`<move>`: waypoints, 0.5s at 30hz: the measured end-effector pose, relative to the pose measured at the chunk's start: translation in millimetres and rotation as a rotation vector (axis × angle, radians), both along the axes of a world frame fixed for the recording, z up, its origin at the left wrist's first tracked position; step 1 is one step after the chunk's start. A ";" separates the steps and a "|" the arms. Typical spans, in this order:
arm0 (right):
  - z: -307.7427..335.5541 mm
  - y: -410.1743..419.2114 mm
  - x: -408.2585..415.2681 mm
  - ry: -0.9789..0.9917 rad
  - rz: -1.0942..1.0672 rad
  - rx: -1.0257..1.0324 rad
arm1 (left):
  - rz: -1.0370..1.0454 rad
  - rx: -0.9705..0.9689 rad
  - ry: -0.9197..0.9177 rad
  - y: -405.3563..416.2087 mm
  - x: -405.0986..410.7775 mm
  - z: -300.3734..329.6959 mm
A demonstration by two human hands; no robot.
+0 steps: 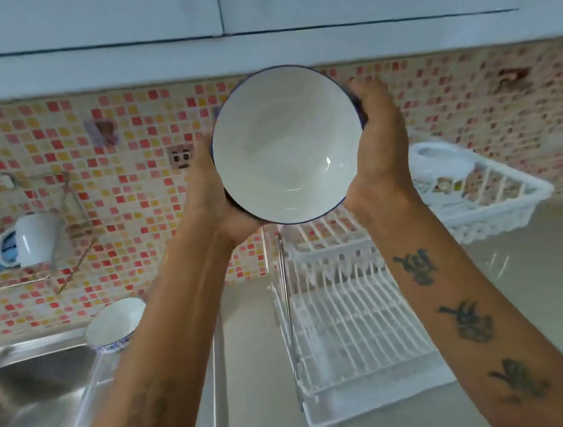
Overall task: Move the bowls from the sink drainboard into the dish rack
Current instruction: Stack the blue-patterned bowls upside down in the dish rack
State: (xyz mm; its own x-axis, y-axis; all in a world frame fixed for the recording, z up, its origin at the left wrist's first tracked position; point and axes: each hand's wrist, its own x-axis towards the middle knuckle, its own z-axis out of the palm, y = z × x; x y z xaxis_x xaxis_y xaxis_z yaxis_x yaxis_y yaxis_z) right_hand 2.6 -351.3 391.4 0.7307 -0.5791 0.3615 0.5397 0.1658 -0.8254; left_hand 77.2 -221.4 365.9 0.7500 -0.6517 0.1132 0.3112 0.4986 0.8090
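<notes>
A large white bowl with a dark blue rim [287,144] is held up high in front of me, its inside facing the camera. My left hand [211,192] grips its left and lower side, and my right hand [377,138] clasps its right side. Below it stands the white two-tier dish rack [350,330], its lower shelf bare. A smaller white bowl with a blue pattern [115,325] stands on the steel drainboard [206,375] to the left, partly behind my left forearm.
A steel sink [20,403] lies at the lower left. A white mug [36,238] hangs by the tiled wall at the left. A second white basket rack [477,194] with white dishes sits on the counter at the right. White cabinets hang overhead.
</notes>
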 end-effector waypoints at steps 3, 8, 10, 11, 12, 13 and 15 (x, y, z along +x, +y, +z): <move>2.8 -38.4 -9.2 -0.011 -0.088 -0.013 | -0.210 0.192 -0.035 -22.3 -7.4 9.5; -9.3 -85.6 -0.9 0.094 -0.078 -0.178 | -0.173 0.291 -0.031 -52.9 -6.7 14.9; -11.6 -103.3 4.0 0.240 0.026 -0.265 | -0.088 0.317 -0.016 -64.0 -0.2 10.1; -12.0 -110.6 6.6 0.334 0.091 -0.291 | -0.043 0.344 -0.022 -69.1 4.7 5.1; -11.6 -116.3 9.3 0.423 0.148 -0.320 | 0.006 0.374 -0.032 -73.6 9.0 -0.4; -10.3 -120.0 10.6 0.504 0.188 -0.349 | 0.064 0.418 -0.058 -77.3 13.2 -5.7; -10.0 -124.3 16.6 0.640 0.222 -0.409 | 0.175 0.518 -0.146 -83.5 14.4 -13.1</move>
